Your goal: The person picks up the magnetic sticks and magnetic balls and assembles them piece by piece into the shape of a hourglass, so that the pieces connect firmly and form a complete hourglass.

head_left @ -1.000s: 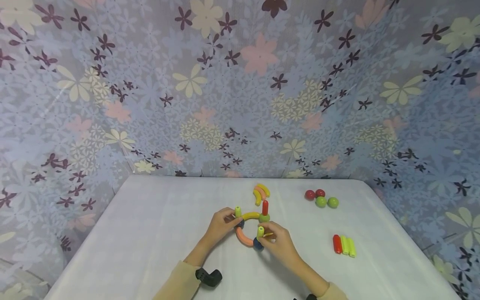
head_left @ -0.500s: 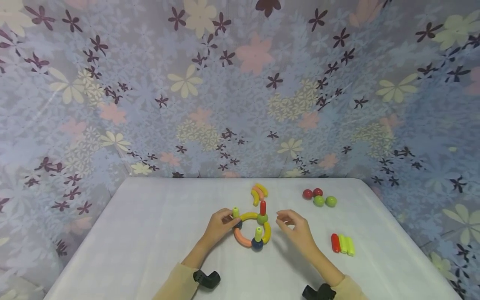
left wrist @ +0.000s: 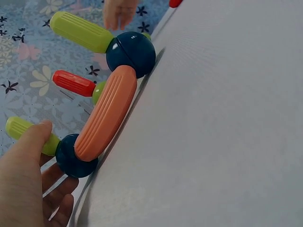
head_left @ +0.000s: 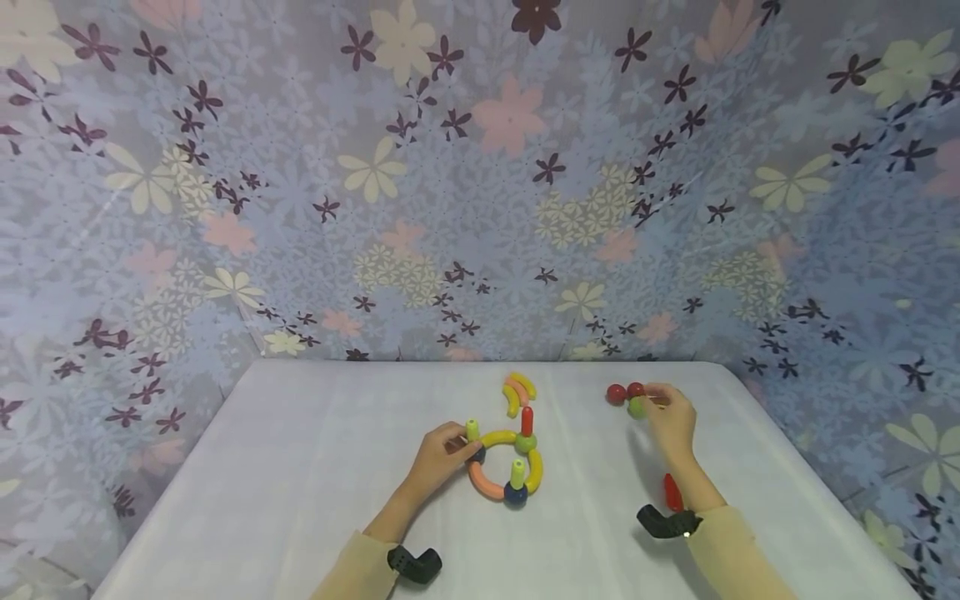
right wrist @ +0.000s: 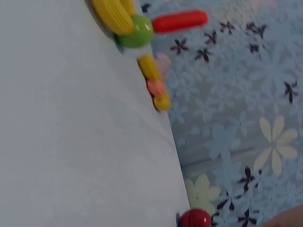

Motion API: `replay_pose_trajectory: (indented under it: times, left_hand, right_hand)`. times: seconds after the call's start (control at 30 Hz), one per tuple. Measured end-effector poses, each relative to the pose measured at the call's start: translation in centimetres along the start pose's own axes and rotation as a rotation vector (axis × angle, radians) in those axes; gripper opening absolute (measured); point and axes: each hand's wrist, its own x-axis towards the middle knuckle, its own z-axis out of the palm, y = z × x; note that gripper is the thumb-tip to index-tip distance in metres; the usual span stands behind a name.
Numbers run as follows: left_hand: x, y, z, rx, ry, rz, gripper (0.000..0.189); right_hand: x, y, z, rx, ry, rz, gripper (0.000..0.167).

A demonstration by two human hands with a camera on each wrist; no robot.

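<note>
A ring of curved yellow [head_left: 535, 472] and peach [left wrist: 106, 113] bars and balls lies on the table. Light green sticks stand on its two dark blue balls; a red stick [head_left: 527, 421] stands on its green ball [head_left: 526, 443]. My left hand [head_left: 438, 457] holds the ring's left dark blue ball [left wrist: 75, 156], thumb against the light green stick [left wrist: 21, 127]. My right hand [head_left: 671, 421] is over the loose balls at the far right, fingers beside a green ball [head_left: 637, 407]. It hides the other loose green ball; nothing shows in its grasp.
Two loose red balls [head_left: 617, 394] lie left of my right hand. Several loose curved bars [head_left: 520, 390] lie behind the ring. A loose red stick [head_left: 672, 492] lies by my right wrist, which hides the light green sticks. Behind the white table [head_left: 337, 433] hangs a flowered cloth.
My right hand has let go of the ring's near right side and moved right and back to the loose balls. My left hand has stayed at the left dark blue ball.
</note>
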Motion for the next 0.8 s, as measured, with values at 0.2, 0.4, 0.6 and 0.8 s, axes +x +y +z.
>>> replay_pose_trajectory:
  times: [0.2, 0.4, 0.6, 0.8]
  left_hand:
    - [-0.1, -0.3, 0.2, -0.008, -0.003, -0.024, 0.02]
    - [-0.1, -0.5, 0.4, 0.013, -0.016, -0.038, 0.02]
    - [0.0, -0.2, 0.2, 0.011, -0.022, -0.035, 0.022]
    - [0.1, -0.1, 0.0, 0.015, 0.002, 0.004, 0.021]
  right_hand:
    - [2.6, 2.6, -0.5, -0.069, -0.006, 0.016, 0.034]
    - [3.1, 4.8, -0.7, -0.139, -0.087, 0.028, 0.038]
    - [3.1, 6.2, -0.3, -0.172, -0.142, 0.095, 0.032]
    - [2.8, 6.0, 0.0, -0.166, -0.178, 0.167, 0.038]
